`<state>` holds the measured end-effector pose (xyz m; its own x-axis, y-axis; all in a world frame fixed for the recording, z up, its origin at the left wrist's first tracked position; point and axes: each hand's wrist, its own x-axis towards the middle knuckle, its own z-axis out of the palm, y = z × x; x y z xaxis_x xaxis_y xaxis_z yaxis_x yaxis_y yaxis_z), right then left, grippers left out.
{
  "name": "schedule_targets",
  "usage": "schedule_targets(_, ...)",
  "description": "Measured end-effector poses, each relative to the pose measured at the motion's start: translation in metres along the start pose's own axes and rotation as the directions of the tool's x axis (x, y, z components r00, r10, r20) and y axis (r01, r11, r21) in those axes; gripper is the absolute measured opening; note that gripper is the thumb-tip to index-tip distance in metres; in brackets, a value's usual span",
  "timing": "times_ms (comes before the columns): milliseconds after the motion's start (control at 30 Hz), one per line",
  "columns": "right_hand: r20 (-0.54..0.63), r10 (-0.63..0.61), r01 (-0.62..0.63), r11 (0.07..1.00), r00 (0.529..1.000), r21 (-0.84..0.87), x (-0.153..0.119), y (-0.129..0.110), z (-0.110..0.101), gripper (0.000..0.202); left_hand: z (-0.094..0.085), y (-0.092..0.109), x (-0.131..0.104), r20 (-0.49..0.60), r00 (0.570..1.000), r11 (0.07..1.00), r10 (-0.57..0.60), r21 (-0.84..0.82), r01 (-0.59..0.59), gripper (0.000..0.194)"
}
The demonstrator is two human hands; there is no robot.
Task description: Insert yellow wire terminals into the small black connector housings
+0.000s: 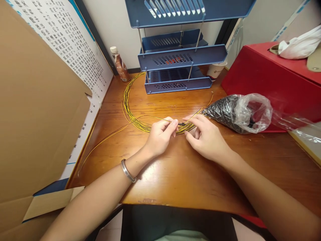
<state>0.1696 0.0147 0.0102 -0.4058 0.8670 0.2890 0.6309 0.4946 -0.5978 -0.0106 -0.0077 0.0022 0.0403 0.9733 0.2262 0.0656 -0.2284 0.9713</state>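
Observation:
A bundle of thin yellow wires [130,110] curves across the wooden desk [175,174] from the back left to the middle. My left hand [160,135] pinches one yellow wire near its end between thumb and forefinger. My right hand [204,135] pinches a small black piece [181,124] at that wire's tip, right beside my left fingertips. A clear plastic bag of small black parts [230,113] lies just right of my right hand. A metal bracelet [127,171] sits on my left wrist.
A blue three-tier paper tray [180,58] stands at the back. A small brown bottle [120,65] stands back left. A red box [273,77] carries a white bag [299,45] on the right. A cardboard sheet [37,110] and a printed board [75,50] lean on the left.

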Motion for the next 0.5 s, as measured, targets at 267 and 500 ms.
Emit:
schedule_targets(267, 0.255, 0.103, 0.028, 0.886, 0.961, -0.462, 0.002, 0.007, -0.003, 0.051, 0.001, -0.002, 0.0, 0.007, 1.0, 1.0, -0.008, -0.021, 0.008, 0.041)
schedule_targets(500, 0.282, 0.147, 0.016, 0.863, 0.948, -0.505, 0.001, -0.005, -0.01, 0.023, 0.001, -0.002, 0.001, 0.009, 1.0, 1.0, -0.014, 0.004, 0.014, 0.043)
